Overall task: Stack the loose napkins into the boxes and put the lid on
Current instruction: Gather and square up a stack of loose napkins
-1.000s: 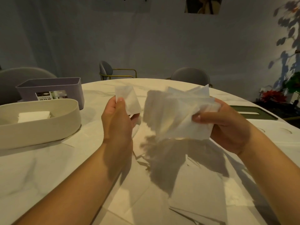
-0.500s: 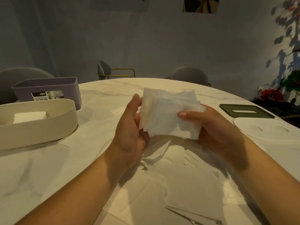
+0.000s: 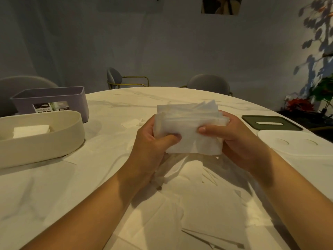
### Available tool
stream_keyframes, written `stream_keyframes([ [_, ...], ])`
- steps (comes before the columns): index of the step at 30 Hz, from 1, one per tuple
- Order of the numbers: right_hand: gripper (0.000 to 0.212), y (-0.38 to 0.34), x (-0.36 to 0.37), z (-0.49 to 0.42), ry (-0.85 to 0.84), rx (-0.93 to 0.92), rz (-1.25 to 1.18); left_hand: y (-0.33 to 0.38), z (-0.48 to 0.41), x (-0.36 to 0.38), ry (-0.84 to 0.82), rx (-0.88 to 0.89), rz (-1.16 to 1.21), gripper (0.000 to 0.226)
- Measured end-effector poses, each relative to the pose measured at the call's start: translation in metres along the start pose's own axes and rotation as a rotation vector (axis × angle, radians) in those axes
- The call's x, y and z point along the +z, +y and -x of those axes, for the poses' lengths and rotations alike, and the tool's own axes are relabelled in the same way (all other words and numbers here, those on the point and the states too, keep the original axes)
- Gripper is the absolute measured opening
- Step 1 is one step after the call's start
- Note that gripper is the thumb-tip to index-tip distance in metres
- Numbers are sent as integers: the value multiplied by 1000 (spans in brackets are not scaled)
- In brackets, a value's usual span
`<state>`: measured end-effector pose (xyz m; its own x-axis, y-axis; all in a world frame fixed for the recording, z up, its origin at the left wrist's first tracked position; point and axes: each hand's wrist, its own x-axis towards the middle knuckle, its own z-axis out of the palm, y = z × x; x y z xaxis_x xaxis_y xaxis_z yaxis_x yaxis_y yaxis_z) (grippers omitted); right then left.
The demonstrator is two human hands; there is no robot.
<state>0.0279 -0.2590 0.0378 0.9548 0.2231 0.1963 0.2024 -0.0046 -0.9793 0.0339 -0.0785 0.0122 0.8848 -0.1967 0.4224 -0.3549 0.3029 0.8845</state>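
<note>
A bundle of white napkins (image 3: 189, 127) is held above the table's middle between both hands. My left hand (image 3: 153, 147) grips its left side with the thumb across the front. My right hand (image 3: 232, 138) grips the right side, thumb on the front. Several loose napkins (image 3: 194, 199) lie flat on the table below my hands. A cream oval box (image 3: 54, 141) at the left holds a small stack of napkins (image 3: 31, 131). Behind it stands a purple box (image 3: 75, 101). A dark green lid (image 3: 270, 122) and a white lid (image 3: 295, 143) lie at the right.
The round white marble table (image 3: 54, 186) fills the view. One more napkin (image 3: 132, 122) lies beyond my hands. Grey chairs (image 3: 209, 83) stand behind the far edge, and plants (image 3: 322, 91) are at the far right.
My left hand carried its single napkin over to the bundle and now grips the bundle together with my right hand. The bundle is squared up and more compact than before.
</note>
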Motion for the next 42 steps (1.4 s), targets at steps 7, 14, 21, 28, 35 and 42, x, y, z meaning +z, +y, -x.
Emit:
stream_keyframes([
  [7, 64, -6, -1, -1, 180, -134, 253, 4, -1, 0, 75, 19, -182, 59],
  [14, 13, -3, 5, -1, 236, -300, 337, 10, -4, -4, 91, 116, -288, 43],
  [21, 21, -6, 8, -2, 322, -326, 348, 10, 3, 2, 33, 150, -386, 50],
  [28, 13, -9, 5, -4, 340, -345, 353, 7, 4, 2, 24, 140, -406, 53],
  [35, 15, -5, 3, -3, 306, -264, 382, 7, 5, 3, -1, 153, -441, 48],
  [42, 16, -6, 3, -4, 358, -170, 285, 8, 4, 3, 2, 151, -431, 35],
])
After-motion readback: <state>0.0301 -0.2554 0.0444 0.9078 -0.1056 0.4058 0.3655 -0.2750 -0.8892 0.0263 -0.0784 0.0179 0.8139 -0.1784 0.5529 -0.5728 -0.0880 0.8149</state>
